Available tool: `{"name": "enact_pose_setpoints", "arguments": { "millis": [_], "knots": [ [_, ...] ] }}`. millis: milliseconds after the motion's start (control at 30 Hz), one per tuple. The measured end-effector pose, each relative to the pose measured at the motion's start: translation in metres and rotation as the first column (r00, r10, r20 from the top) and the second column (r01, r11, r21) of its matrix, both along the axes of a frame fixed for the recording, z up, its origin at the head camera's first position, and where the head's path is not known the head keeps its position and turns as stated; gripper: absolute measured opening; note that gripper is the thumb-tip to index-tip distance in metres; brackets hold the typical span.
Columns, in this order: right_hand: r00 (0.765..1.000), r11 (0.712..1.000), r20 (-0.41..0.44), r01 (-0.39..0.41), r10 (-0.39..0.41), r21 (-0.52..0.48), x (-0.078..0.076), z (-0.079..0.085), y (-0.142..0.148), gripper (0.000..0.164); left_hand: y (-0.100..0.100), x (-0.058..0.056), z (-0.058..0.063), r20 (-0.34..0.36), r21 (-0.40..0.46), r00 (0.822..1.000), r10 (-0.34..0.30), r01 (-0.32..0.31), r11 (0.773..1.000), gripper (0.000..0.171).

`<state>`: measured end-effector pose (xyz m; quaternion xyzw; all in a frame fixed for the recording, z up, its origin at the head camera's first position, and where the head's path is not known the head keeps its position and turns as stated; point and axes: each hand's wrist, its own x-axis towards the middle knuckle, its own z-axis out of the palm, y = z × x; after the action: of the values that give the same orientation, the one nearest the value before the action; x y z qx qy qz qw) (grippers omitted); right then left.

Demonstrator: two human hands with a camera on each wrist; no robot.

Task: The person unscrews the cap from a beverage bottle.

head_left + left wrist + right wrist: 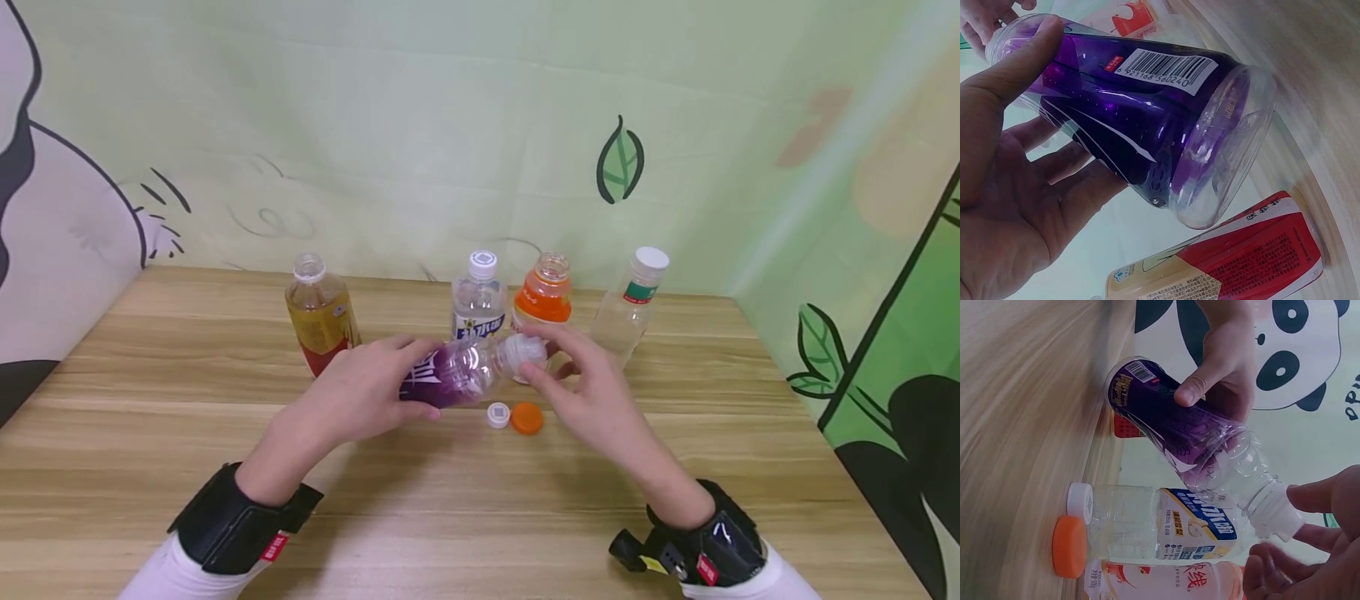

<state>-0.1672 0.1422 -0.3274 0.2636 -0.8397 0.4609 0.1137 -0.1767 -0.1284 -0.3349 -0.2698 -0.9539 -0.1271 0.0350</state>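
Note:
A clear plastic bottle with a purple label (450,372) is held tilted over the table, its neck toward the right. My left hand (367,387) grips it round the label, thumb on one side and fingers on the other, as the left wrist view shows. At the neck, the thumb and fingers of my right hand (588,392) pinch the translucent white cap (1277,515). Below the bottle, a small white cap (498,415) and an orange cap (527,418) lie side by side on the wooden table (450,517).
Behind my left hand stands an uncapped bottle with a yellow and red label (322,321). Further right are a white-capped bottle (480,300), an uncapped orange-wrapped bottle (543,296) and a clear bottle with a white lid (626,312). A printed cloth (375,142) hangs behind the table.

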Motion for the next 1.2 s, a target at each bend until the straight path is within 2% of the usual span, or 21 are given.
{"name": "enact_pose_setpoints", "arguments": {
  "millis": [267, 667, 1000, 1200],
  "knots": [
    [0.999, 1.000, 0.041, -0.023, 0.023, -0.003, 0.0018, 0.0015, -0.0011, 0.043, -0.0006, 0.0002, 0.0002, 0.001, 0.004, 1.000, 0.000, 0.000, 1.000, 0.075],
    [0.999, 0.999, -0.008, -0.045, 0.045, -0.008, 0.0011, -0.0018, -0.0019, 0.044, -0.0011, 0.0007, 0.0008, 0.002, 0.005, 1.000, 0.004, -0.004, 1.000, 0.075],
    [0.999, 0.995, 0.021, -0.036, 0.038, -0.090, -0.0003, -0.0044, -0.0032, 0.031, -0.0019, 0.0008, 0.0016, -0.004, 0.002, 1.000, -0.015, 0.015, 1.000, 0.076],
    [0.999, 0.993, 0.030, -0.030, 0.034, -0.117, -0.0015, -0.0055, -0.0045, 0.036, -0.0014, 0.0005, 0.0016, 0.006, 0.002, 1.000, -0.005, 0.005, 1.000, 0.076]
  ]
}}
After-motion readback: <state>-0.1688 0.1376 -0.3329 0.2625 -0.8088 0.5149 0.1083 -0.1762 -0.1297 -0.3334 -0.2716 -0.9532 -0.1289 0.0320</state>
